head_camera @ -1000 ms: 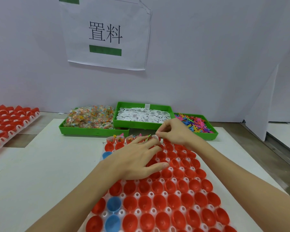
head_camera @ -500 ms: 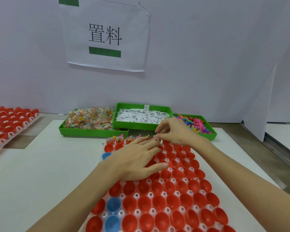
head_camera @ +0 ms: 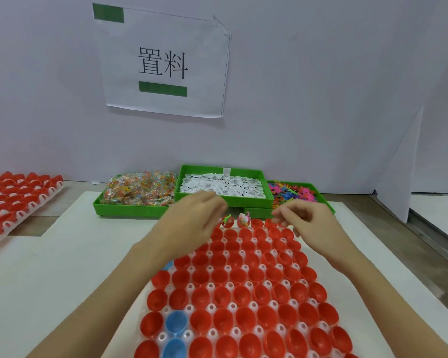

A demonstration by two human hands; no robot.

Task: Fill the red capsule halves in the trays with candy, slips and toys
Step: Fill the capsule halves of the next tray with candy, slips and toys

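Observation:
A white tray (head_camera: 210, 307) in front of me holds several rows of empty red capsule halves (head_camera: 243, 293) and a few blue halves (head_camera: 176, 322) at its left edge. Two far-row halves (head_camera: 235, 221) hold a slip and a small toy. My left hand (head_camera: 192, 224) hovers over the tray's far left corner, fingers relaxed and blurred, nothing seen in it. My right hand (head_camera: 308, 223) hovers over the far right corner with fingers curled; blur hides whether it holds anything. Behind stand green bins of wrapped candy (head_camera: 137, 192), white slips (head_camera: 223, 186) and coloured toys (head_camera: 292, 193).
A second tray of red halves (head_camera: 11, 200) lies at the far left. A paper sign (head_camera: 163, 63) hangs on the white wall behind the bins. A white partition (head_camera: 398, 164) stands at the right, with the board's edge beyond my right arm.
My left hand has lifted off the capsules and moved toward the bins. My right hand has left the far row's middle and moved right. The view has tilted slightly.

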